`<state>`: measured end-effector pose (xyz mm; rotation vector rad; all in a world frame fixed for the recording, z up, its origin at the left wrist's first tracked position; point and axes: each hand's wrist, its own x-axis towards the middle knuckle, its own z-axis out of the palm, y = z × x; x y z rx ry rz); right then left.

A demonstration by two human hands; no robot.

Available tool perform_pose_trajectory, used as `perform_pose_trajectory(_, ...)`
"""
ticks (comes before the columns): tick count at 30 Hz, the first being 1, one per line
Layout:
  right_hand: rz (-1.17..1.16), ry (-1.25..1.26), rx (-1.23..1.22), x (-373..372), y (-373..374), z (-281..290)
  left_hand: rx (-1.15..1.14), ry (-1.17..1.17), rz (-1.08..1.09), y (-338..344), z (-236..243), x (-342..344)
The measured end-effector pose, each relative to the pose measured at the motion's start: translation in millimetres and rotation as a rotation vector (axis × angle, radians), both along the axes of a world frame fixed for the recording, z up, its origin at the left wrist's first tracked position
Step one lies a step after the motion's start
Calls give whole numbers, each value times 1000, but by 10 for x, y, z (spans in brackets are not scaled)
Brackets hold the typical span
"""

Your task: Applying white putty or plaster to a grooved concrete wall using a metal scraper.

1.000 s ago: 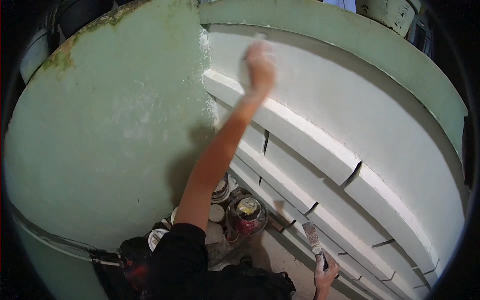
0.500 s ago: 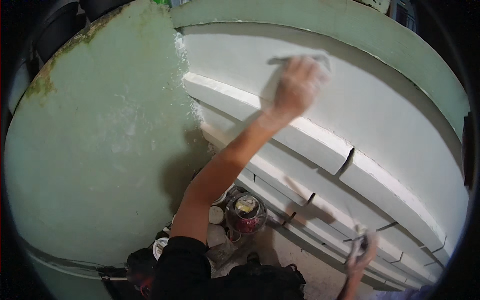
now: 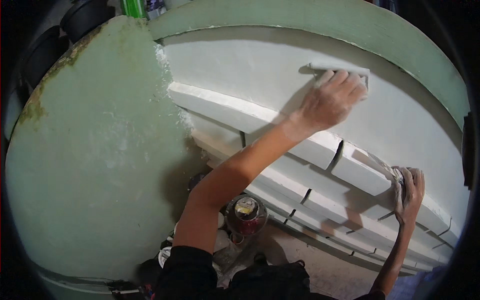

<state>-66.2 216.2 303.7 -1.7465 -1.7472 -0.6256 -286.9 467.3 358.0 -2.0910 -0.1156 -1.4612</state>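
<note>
On the pale upper panel of the curved wall, my left hand [image 3: 334, 100] is closed on a flat, wide-edged putty scraper [image 3: 340, 66]. The fingers cover most of the tool, and its long edge lies against the panel. Lower right, my right hand [image 3: 411, 192] grips a putty knife [image 3: 381, 164] whose thin blade points up and left, over the white raised block [image 3: 362, 170]. White residue coats this blade near the fingers. Both hands are dusted white.
Raised white blocks step down the wall, split by dark grooves. A green wall [image 3: 100, 150] meets it at left, below a green rim [image 3: 280, 25]. A round dark red container [image 3: 246, 222] and cluttered tubs stand on the floor. Black pots [image 3: 85, 20] sit beyond the wall's top.
My left hand has slid right and slightly down across the panel with the scraper. My right hand has risen up and right with the putty knife, toward the raised block.
</note>
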Motion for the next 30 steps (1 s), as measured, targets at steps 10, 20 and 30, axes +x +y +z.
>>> perform_pose_trajectory(10, -104, -164, 127, -201, 247, -72, -167, -121, 49, 36, 119, -193)
perform_pose_trajectory(20, -144, -245, 165, -181, 319, -98, -219, -393, 99, 732, 85, -925)
perform_pose_trajectory(30, -85, -115, 208, -196, 273, -138, -532, -255, 161, 511, 94, -883)
